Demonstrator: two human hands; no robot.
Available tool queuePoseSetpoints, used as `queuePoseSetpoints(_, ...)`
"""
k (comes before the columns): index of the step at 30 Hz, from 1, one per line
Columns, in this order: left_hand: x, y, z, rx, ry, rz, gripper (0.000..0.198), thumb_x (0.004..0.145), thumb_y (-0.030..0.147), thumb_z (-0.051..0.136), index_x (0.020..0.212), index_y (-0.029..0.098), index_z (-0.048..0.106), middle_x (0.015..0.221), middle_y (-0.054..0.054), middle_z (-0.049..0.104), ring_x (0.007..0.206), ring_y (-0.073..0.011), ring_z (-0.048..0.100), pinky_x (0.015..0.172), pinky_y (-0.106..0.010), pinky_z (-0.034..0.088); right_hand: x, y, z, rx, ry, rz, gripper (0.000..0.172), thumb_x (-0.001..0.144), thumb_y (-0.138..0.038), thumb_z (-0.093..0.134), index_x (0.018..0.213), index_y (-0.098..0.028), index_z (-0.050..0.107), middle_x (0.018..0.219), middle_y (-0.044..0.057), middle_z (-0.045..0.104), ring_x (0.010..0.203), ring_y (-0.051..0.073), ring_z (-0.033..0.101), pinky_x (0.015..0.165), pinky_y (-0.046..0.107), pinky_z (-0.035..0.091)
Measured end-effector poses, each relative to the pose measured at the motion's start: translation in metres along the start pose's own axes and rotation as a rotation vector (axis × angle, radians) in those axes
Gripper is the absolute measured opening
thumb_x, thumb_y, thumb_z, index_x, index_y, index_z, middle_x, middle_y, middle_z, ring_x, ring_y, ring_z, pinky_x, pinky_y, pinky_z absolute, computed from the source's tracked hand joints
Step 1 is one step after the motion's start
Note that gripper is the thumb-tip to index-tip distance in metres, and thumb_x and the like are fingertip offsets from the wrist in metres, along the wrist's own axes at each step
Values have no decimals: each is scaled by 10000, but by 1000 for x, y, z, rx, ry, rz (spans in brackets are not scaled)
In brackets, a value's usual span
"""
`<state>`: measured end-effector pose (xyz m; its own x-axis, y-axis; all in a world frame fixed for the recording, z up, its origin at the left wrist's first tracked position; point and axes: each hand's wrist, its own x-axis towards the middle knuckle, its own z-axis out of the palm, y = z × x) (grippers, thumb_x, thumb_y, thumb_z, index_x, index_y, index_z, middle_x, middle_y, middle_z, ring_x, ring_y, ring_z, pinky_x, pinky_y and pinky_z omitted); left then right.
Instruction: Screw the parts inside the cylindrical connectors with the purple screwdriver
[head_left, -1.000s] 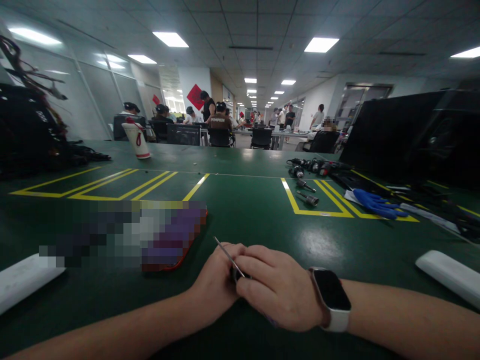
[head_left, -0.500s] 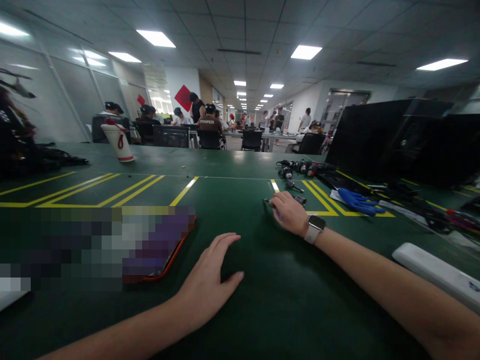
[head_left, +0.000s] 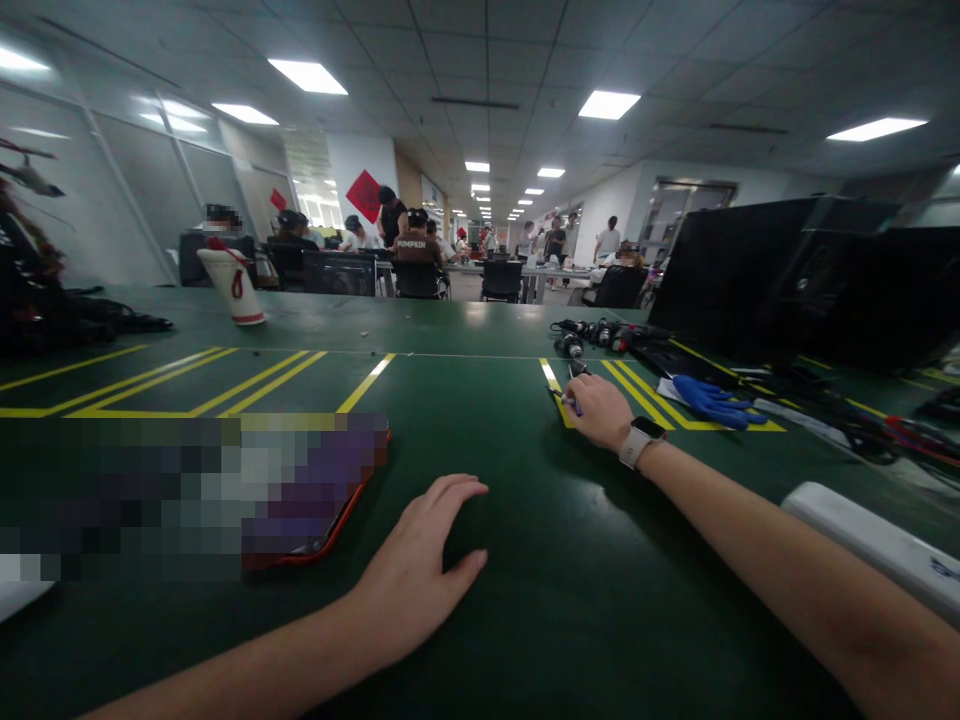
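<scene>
My left hand rests low over the green table, its fingers slightly curved and thumb apart, holding nothing. To its left lies a device in an orange-edged case, its face blurred out. Farther off to the right, my right hand, with a watch on the wrist, has its fingers closed on a slim pen-like tool with a dark tip and a blue part. Most of that tool is covered by the fingers, so its exact kind does not show. Black cylindrical parts lie just beyond this hand.
Blue gloves and tangled cables lie on the right, before large black boxes. A long white object sits by my right forearm. Yellow tape marks the table. A white cup stands far left. Several people sit or stand beyond.
My right hand has moved a little to the right with the slim tool, now over the place where dark parts showed. My left hand has barely moved.
</scene>
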<state>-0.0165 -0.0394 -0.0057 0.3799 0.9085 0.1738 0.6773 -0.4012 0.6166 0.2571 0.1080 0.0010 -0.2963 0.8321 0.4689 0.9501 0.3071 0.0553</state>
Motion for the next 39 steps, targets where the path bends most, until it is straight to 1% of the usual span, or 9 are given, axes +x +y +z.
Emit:
queuePoseSetpoints(6,1,2,2,-23,-2,4,446,746,231,566,1183,276,491,1284,-60,499,1175,-266,472,996,-468,373,30,45,-6,1,10,284,266,918,-298,438,1118,-137,511,1052,79,577,906,189,579,777,368,477)
queuePoseSetpoints(13,4,0,5,-6,11,-2,435,744,237,570,1170,289,506,1262,-54,525,1167,-269,479,984,-474,384,61,97,23,66,-254,373,277,883,-283,519,1123,-145,528,1121,81,559,943,197,581,789,389,499)
queuePoseSetpoints(17,6,0,5,28,-17,-14,433,740,235,564,1165,294,506,1266,-41,523,1183,-265,464,1001,-484,362,74,102,40,111,-349,374,270,887,-282,511,1126,-157,527,1131,78,556,945,194,579,792,388,498)
queuePoseSetpoints(21,6,1,4,26,-47,-30,430,754,237,551,1176,292,491,1278,-38,509,1200,-255,445,1019,-484,338,80,100,44,154,-347,376,264,888,-282,508,1123,-163,531,1139,78,552,954,196,576,800,388,495)
queuePoseSetpoints(25,5,1,2,3,-72,-33,428,763,251,545,1185,289,483,1284,-42,504,1204,-254,439,1020,-481,337,73,100,35,240,-304,390,257,887,-283,510,1115,-167,538,1140,76,553,958,197,574,802,381,494)
queuePoseSetpoints(29,6,2,2,-9,-62,-36,424,761,267,548,1182,279,493,1273,-49,515,1203,-260,440,1020,-484,331,58,105,9,381,-232,422,267,885,-284,514,1118,-157,536,1135,76,555,953,201,576,796,386,496)
queuePoseSetpoints(34,7,3,1,-62,-49,-50,389,782,314,533,1167,258,516,1235,-61,546,1172,-264,469,993,-474,359,25,74,-26,679,-120,406,194,869,-250,537,1015,-124,552,986,52,594,821,159,601,712,338,515)
queuePoseSetpoints(36,7,3,0,-111,-48,-69,388,789,352,528,1165,253,521,1232,-64,551,1171,-267,471,985,-470,367,5,43,-33,844,-89,354,133,797,-193,607,868,-132,511,868,24,601,731,133,608,708,309,514)
queuePoseSetpoints(39,8,4,-2,-246,-25,-103,453,783,403,543,1201,237,485,1242,-84,546,1162,-268,485,973,-458,382,-30,-16,-38,1084,-91,245,202,748,-198,623,780,-184,424,868,5,603,768,132,622,729,296,514)
